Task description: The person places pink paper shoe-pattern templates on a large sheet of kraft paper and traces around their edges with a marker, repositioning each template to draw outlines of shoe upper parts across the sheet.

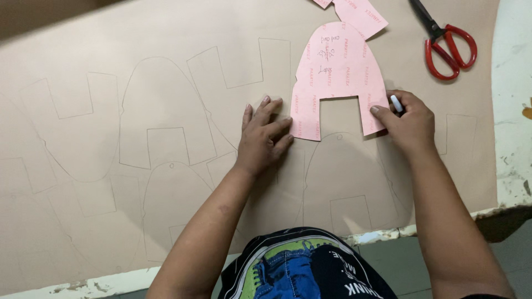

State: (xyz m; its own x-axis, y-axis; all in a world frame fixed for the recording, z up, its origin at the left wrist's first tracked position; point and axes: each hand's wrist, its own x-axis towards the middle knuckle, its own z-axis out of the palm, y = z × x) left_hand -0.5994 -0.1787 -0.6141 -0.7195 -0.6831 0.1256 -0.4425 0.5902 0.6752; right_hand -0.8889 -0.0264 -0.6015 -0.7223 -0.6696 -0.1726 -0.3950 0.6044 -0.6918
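A pink paper template (pixel 338 69), arch-shaped with two legs and a square notch, lies flat on a big tan sheet (pixel 166 39). My left hand (pixel 263 135) rests flat on the sheet, fingers apart, its fingertips touching the template's left leg. My right hand (pixel 407 122) grips a white pen (pixel 396 103) while a fingertip presses the template's right leg. Traced pencil outlines of the same shape (pixel 160 119) cover the sheet on the left and below the template.
Red-handled scissors (pixel 449 47) lie at the top right on the sheet. More pink paper pieces (pixel 357 14) sit above the template. The worn white table edge (pixel 512 111) shows at the right and along the near side.
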